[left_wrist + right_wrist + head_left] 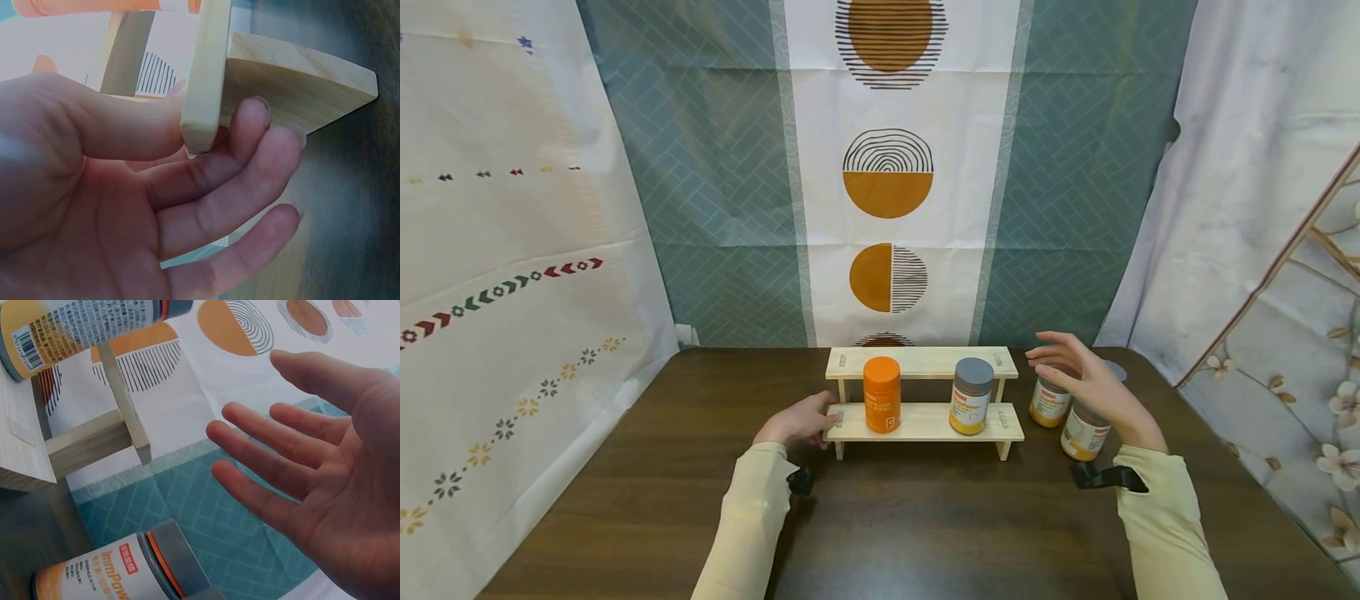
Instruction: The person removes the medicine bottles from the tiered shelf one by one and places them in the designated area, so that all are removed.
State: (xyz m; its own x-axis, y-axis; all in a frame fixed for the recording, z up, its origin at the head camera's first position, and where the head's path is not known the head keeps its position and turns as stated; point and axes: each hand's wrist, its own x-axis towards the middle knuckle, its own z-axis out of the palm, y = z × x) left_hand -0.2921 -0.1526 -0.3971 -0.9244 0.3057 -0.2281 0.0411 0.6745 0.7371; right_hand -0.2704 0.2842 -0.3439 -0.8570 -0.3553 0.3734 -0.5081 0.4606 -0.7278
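Observation:
A two-tier wooden shelf rack (917, 421) stands on the table. My left hand (801, 419) pinches the left end of its lower board (206, 81), thumb on top and fingers underneath. On that lower tier stand an orange supplement bottle (882, 396) at the left and a grey-lidded supplement bottle (972, 398) at the right. My right hand (1097, 390) hovers with relaxed fingers and nothing in it. Below it on the table stand a grey-lidded bottle (1048, 404) and another bottle (1084, 433), both partly hidden by the hand.
Another grey lid (1116, 371) shows behind the right hand. The upper board (925, 362) of the rack carries nothing. A patterned curtain (891, 275) hangs behind the dark wooden table (940, 525), with white floral cloths at both sides.

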